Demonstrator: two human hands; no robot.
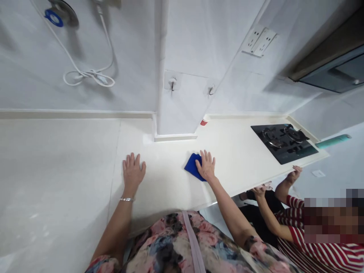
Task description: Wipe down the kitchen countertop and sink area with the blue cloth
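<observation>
A folded blue cloth [193,165] lies on the pale countertop [167,189], pressed under my right hand [206,165]. The palm covers the cloth's right side, and the fingers stretch out flat past its edge. To the left, my left hand [133,171] rests flat on the counter with its fingers spread, holding nothing. It sits just right of a thin seam in the countertop. A silver bracelet [127,199] circles that wrist.
A wall pillar with two hooks [172,83] juts onto the counter, a red-and-white cup [204,120] beside it. Further right is a black gas hob [284,142] below a range hood [332,57]. A person in a striped shirt [327,250] is at the counter's right front edge.
</observation>
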